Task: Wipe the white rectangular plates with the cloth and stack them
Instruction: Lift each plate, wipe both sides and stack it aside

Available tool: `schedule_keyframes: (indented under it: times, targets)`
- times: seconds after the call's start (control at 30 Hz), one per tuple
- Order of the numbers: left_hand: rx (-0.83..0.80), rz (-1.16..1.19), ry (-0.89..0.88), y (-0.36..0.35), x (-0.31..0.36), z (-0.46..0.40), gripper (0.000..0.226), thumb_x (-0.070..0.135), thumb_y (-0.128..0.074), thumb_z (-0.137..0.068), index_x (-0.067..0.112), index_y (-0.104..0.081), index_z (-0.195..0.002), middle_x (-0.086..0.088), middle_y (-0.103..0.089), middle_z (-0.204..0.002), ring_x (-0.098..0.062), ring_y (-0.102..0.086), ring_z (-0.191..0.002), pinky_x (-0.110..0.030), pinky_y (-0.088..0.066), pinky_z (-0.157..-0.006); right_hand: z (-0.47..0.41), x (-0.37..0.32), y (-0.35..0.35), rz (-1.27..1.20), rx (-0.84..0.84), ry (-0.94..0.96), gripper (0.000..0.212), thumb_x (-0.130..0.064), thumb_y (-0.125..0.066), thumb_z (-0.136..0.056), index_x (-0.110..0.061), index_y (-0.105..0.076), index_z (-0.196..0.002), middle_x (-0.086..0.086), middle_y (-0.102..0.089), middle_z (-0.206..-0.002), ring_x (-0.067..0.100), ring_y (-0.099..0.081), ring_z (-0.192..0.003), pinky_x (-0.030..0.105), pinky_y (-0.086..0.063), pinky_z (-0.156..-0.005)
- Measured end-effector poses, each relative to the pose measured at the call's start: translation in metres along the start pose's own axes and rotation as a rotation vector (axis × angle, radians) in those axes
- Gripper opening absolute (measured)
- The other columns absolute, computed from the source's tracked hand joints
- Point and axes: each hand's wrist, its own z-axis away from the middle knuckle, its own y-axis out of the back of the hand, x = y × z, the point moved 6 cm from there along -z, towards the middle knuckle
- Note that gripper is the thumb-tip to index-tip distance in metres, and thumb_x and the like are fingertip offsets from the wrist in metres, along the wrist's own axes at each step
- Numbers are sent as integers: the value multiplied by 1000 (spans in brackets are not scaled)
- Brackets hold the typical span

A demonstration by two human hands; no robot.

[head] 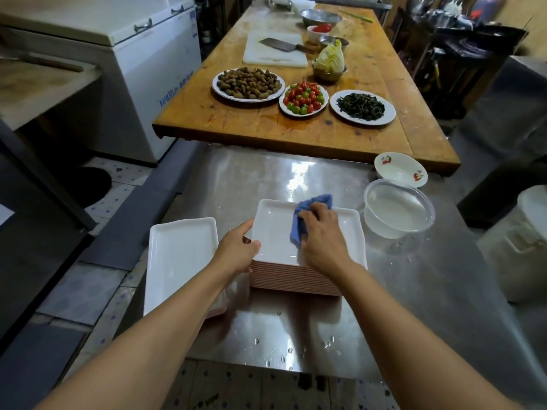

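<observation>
Two hands in view. Right hand (321, 236) curled over a blue cloth (299, 224), gripping it against the top plate (275, 235) of a tall stack (296, 279). Left hand (236, 250) clasping that plate's left edge, thumb on the rim, fingers wrapped beneath.

Stack: too many plates to count, thin pinkish edges layered tight, white glossy rectangular face on top with a raised rim. Second pile (177, 258) just left of it: one white rectangular plate showing on top, a pink edge peeking beneath near the forearm; count there impossible to tell. Both on a steel counter (399, 291), shiny, dotted with water drops.

Near the stack's right: one clear round plastic tub (398, 213), and behind it one small white bowl (399, 170) with red cherry prints.

Beyond, a long wooden table (370, 93), grain worn and wet in spots. Three round white plates on it: peanuts (248, 84), cherry tomatoes red and green (303, 97), dark greens (362, 106). One white cutting board (275, 50) with one cleaver (281, 45). One cabbage (331, 59) in a metal bowl. Further metal bowls at the far end, blurred. White chest freezer (142, 84) on the left, partly cut off. Right edge dark, cluttered, hard to make out.
</observation>
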Motion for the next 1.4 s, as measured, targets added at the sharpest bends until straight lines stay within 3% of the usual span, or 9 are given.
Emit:
schedule_keyframes:
  times: [0.23, 0.43, 0.57, 0.73, 1.0, 1.1, 1.23, 1.33, 1.4]
  targets:
    - [-33, 5, -22, 0, 1, 2, 53, 10, -43, -95, 37, -39, -141, -3, -46, -68, -13, -41, -52, -19, -38, -40, -22, -42, -18, -23, -108, 169, 46, -19, -56, -89, -16, -47, -134, 6, -31, -144, 28, -29, -127, 33, -26, -108]
    - [-46, 47, 37, 0, -3, 2, 43, 23, -26, -102, 39, -37, -140, -1, -52, -82, -11, -40, -54, -18, -40, -43, 9, -50, -12, -175, -240, 258, 45, 5, -50, -82, -11, -60, -123, 7, -51, -134, 28, -40, -117, 22, -24, -95]
    - [-54, 32, 43, 0, -1, 1, 43, 26, -21, -101, 39, -44, -135, 1, -58, -89, -11, -43, -52, -19, -40, -43, 30, -55, -13, -196, -315, 267, 40, -10, -58, -84, -18, -60, -123, 3, -49, -132, 26, -40, -116, 32, -30, -101]
    - [-20, 19, 35, -3, 1, 3, 44, 18, -33, -98, 37, -43, -136, 1, -53, -76, -11, -43, -52, -20, -39, -41, 45, -46, -8, -88, -243, 278, 45, -10, -56, -83, -26, -55, -126, 3, -47, -131, 28, -43, -110, 37, -37, -89]
    - [51, -108, 23, -2, 1, 1, 46, 13, -41, -95, 32, -44, -136, -1, -59, -76, -19, -53, -57, -26, -44, -51, 66, 7, 15, 117, -114, 132, 40, -5, -56, -80, -21, -55, -118, 2, -50, -122, 25, -43, -108, 27, -17, -76]
    - [84, -195, 23, -1, 5, 2, 47, 14, -40, -94, 31, -43, -137, -6, -63, -93, -26, -60, -76, -36, -54, -70, 74, 28, 31, 221, -71, 99, 34, -7, -55, -83, -20, -56, -115, 1, -52, -118, 24, -45, -108, 29, -20, -75]
    - [264, -638, 0, 1, 20, 15, 44, 26, -47, -91, 24, -42, -135, -16, -45, -127, -34, -47, -113, -39, -43, -91, 81, 36, 54, 80, 13, 92, 18, 2, -57, -77, -12, -64, -85, 8, -60, -97, 28, -56, -91, 34, -42, -78]
    - [312, -808, -280, -21, 44, 26, 56, 36, -56, -88, 21, -38, -139, -10, -37, -137, -29, -34, -126, -40, -33, -101, 88, 54, 76, -233, 159, -74, 11, 5, -59, -77, -2, -66, -81, 13, -64, -83, 29, -58, -79, 41, -48, -71]
    - [164, -874, -462, -50, 53, 30, 61, 41, -57, -88, 22, -37, -142, -5, -34, -147, -24, -28, -135, -38, -24, -109, 95, 67, 86, -368, 239, -175, 9, 3, -58, -80, -2, -66, -82, 7, -63, -75, 17, -58, -69, 22, -48, -67]
